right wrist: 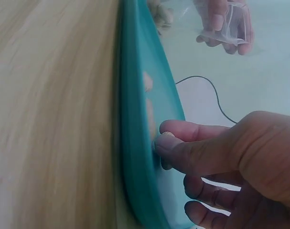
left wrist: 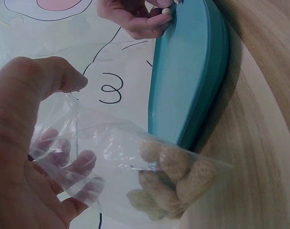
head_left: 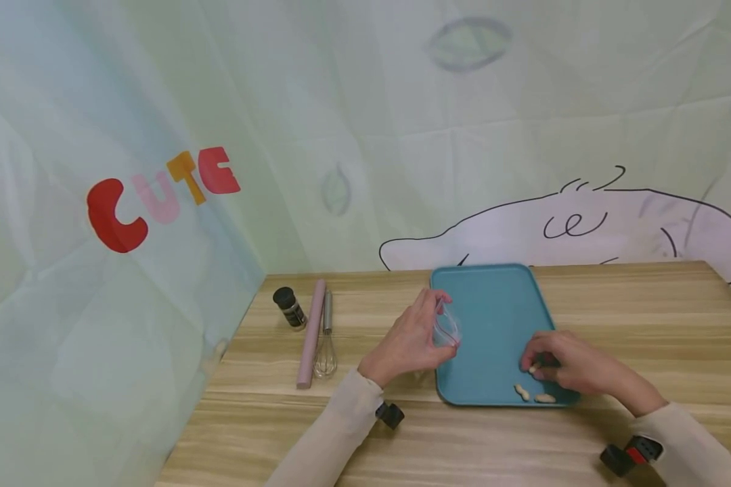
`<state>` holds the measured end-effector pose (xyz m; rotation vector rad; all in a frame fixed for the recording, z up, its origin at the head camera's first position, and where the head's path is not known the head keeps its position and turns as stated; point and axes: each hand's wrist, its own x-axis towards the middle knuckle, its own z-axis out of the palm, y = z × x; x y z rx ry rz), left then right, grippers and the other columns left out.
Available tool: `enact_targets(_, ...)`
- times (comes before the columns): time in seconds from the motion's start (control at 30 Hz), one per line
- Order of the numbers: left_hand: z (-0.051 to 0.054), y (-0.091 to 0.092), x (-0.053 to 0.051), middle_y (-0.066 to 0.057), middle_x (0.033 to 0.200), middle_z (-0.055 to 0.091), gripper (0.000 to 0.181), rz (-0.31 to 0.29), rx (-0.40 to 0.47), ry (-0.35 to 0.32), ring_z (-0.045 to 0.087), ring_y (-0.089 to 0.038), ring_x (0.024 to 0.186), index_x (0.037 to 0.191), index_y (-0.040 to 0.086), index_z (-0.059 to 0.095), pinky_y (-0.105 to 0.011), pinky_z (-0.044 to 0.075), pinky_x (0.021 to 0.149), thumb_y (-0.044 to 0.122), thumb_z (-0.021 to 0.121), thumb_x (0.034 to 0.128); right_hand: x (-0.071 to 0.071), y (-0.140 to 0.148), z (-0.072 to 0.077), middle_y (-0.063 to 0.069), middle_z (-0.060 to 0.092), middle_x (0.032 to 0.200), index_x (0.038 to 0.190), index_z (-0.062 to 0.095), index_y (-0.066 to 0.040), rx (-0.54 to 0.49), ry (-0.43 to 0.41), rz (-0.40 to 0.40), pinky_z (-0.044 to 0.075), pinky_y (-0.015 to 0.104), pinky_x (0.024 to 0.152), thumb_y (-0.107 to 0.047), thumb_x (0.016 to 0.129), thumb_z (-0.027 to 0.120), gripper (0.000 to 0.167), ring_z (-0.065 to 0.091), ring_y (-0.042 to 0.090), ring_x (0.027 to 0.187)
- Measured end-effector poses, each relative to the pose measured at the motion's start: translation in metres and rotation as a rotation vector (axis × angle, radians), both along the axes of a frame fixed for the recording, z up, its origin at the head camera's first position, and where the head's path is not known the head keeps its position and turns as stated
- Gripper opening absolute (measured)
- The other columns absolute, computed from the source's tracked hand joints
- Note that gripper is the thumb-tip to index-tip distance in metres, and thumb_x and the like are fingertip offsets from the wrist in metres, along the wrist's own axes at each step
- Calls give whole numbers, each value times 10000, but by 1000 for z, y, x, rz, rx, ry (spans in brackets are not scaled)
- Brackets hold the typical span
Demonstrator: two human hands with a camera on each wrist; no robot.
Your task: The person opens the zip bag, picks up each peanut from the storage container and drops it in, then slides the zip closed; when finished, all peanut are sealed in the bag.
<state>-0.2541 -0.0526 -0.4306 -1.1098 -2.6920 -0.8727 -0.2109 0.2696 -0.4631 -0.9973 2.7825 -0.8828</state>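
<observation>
A clear plastic bag (head_left: 446,329) is gripped by the left hand (head_left: 409,336) over the left side of a blue tray (head_left: 490,318); its mouth is spread between thumb and fingers. Several peanuts (left wrist: 171,179) lie in the bottom of the bag in the left wrist view. The right hand (head_left: 575,362) pinches a peanut (head_left: 533,368) between thumb and fingers, low over the tray's right side. Two more peanuts, one (head_left: 522,392) slanted and one (head_left: 545,398) lying lengthwise, rest near the tray's front edge. The pinched peanut is mostly hidden by fingertips in the right wrist view.
Left of the tray on the wooden table (head_left: 268,433) are a black-capped jar (head_left: 290,309), a pink rod (head_left: 311,335) and a whisk (head_left: 325,345). A printed curtain (head_left: 341,122) hangs behind the table.
</observation>
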Motion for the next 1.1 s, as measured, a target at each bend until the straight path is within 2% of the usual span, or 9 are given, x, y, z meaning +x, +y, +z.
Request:
enact_targets(0.17, 0, 0, 0, -100, 1304, 562, 698, -1, -3, 15, 630, -238, 1168, 1429, 91, 445, -319, 567, 956, 254, 798, 849, -3, -12, 11, -121, 706, 914, 958, 756, -162, -42, 9, -29, 462, 240, 677, -90, 929, 800, 89, 514, -42, 796)
enact_targets(0.37, 0, 1, 1, -100, 1303, 563, 685, -3, -7, 18, 618, -216, 1161, 1424, 93, 447, -315, 564, 964, 250, 783, 849, -5, -30, 30, -121, 613, 794, 935, 756, -155, -99, 47, -93, 416, 223, 621, -79, 913, 822, 103, 477, -10, 704)
enact_targets(0.53, 0, 1, 2, -98, 1310, 553, 692, -1, -7, 13, 608, -211, 1155, 1431, 93, 437, -311, 562, 966, 260, 786, 857, -8, -47, 44, -86, 590, 770, 946, 763, -173, -114, 61, -127, 424, 230, 642, -102, 926, 820, 92, 497, 26, 716)
enact_targets(0.73, 0, 0, 2, -84, 1319, 545, 696, 4, -15, 0, 593, -201, 1148, 1440, 109, 428, -301, 564, 963, 287, 789, 872, -13, -67, 59, -101, 600, 768, 962, 765, -250, -176, 80, -169, 446, 244, 681, -171, 941, 823, 100, 540, 70, 749)
enact_targets(0.9, 0, 0, 1, -78, 1311, 548, 690, 1, -20, 8, 588, -195, 1121, 1439, 110, 429, -300, 560, 954, 296, 775, 872, -15, -81, 63, -85, 623, 785, 976, 772, -234, -241, 75, -195, 452, 249, 677, -162, 938, 825, 98, 552, 90, 753)
enact_targets(1.1, 1, 0, 2, -76, 1314, 544, 684, -8, -19, 1, 579, -190, 1105, 1442, 112, 423, -290, 550, 939, 302, 768, 883, -18, -96, 58, -83, 634, 770, 965, 783, -204, -311, 111, -171, 458, 244, 646, -141, 924, 837, 93, 545, 68, 715)
